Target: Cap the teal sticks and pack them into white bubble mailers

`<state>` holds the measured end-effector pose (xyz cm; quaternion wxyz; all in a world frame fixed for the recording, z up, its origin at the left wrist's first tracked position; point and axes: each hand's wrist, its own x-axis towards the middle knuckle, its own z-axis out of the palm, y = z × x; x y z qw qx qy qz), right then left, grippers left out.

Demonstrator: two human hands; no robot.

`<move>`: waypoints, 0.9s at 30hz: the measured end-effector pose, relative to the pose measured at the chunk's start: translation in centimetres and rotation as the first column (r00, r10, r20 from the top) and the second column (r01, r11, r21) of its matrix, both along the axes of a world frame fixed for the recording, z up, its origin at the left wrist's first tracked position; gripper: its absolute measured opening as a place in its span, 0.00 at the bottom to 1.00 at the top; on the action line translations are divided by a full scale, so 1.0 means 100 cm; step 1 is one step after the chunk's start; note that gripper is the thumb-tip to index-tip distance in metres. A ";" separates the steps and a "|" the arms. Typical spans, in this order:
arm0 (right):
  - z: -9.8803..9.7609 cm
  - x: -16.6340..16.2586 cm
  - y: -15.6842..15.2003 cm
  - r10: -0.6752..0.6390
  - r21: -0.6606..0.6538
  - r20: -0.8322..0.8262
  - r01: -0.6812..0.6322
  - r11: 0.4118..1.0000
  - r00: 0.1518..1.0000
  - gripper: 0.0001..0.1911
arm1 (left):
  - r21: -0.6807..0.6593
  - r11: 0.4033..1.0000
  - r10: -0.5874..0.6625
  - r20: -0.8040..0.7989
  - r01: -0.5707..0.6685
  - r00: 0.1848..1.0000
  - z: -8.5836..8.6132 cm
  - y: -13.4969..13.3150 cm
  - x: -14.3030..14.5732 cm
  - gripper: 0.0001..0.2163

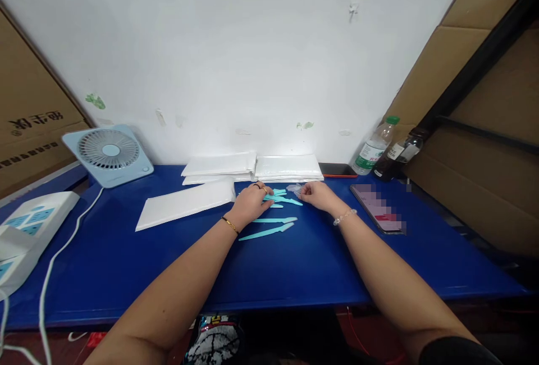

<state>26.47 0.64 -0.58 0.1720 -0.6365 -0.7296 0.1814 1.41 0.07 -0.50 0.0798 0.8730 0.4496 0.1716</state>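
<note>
Right of the flat white packet [186, 205], the left hand [250, 203], grip unclear, meets slim turquoise plastic sticks [288, 200]; the right hand [319, 195] pinches a translucent plastic piece [294, 188], apparently sorting, needing light fingers.

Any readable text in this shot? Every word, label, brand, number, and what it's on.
Nothing reads reliably.
Cardboard box on the left: two rows of dark printed characters, too distorted to quote.
Green-capped bottle: white lettering on a green-and-white label, too small.
Dark bottle: print on a pale label, too small.
Phone on the right: screen pixelated, unreadable.
</note>
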 end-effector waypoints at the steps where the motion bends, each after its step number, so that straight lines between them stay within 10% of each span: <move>1: 0.001 0.004 0.000 0.003 -0.010 -0.003 -0.003 1.000 1.000 0.07 | -0.005 1.000 0.009 0.000 -0.009 1.000 -0.001 0.001 0.002 0.12; 9: 0.013 0.029 -0.011 0.093 -0.193 -0.197 -0.131 0.972 0.976 0.06 | -0.061 0.996 0.065 0.041 -0.062 0.997 -0.003 0.004 0.005 0.07; 27: 0.018 0.018 -0.016 0.178 -0.156 -0.265 -0.224 0.962 0.948 0.09 | -0.089 0.995 0.059 0.074 -0.053 0.996 0.001 0.005 0.000 0.08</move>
